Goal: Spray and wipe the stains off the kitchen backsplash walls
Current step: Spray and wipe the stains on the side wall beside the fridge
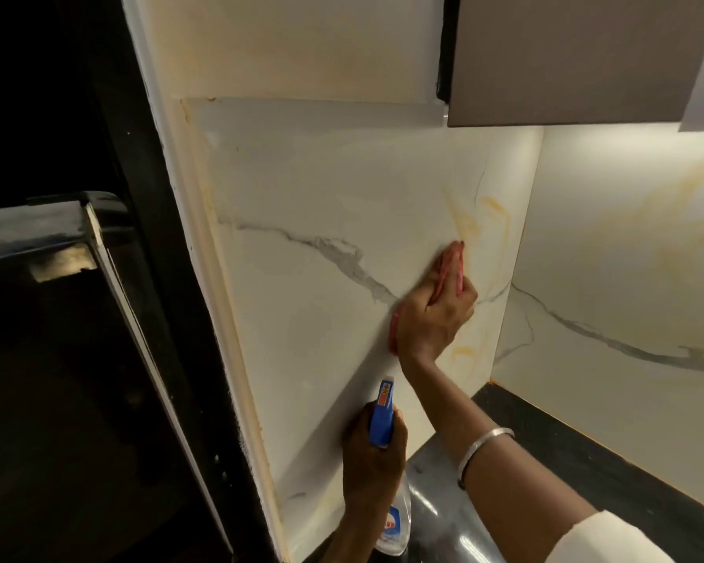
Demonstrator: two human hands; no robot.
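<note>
Checking near end first: what is the left hand [372, 461] doing? (J)

Sits well below the vein [334, 249]. Fingers wrapped tight round the neck of the bottle [383, 424]. Blue trigger head sticks up out of the fist, clear body hangs under it. Nozzle tip is close to the side wall [301, 176]. (K)

Next out? (J)

Dark glossy counter [586, 453], below and right of the vein, runs into the corner. The right forearm [517, 477] crosses above it, with a silver bangle [486, 442] on it. (K)

And the right hand [435, 319]? (J)

At the vein's lower right end, red band [394, 331] at the wrist. Fingers curled on a pink cloth [450, 266], pressing it against the side wall. Most of the cloth shows above the knuckles. (K)

Stains? (J)

Orange streaks [470, 221] up and right of the vein, with the cloth's top edge right at their lower end. Smaller orange smear [464, 351] below and right of the vein, beside the wrist. Faint yellow patch [667, 197] on the back wall [626, 298], far right of the vein. (K)

Anything beyond? (J)

Brown cabinet [565, 54] above and right of the vein, light under it. Dark appliance [58, 237] left of the vein, past the wall edge; cannot tell what it is. (K)
</note>
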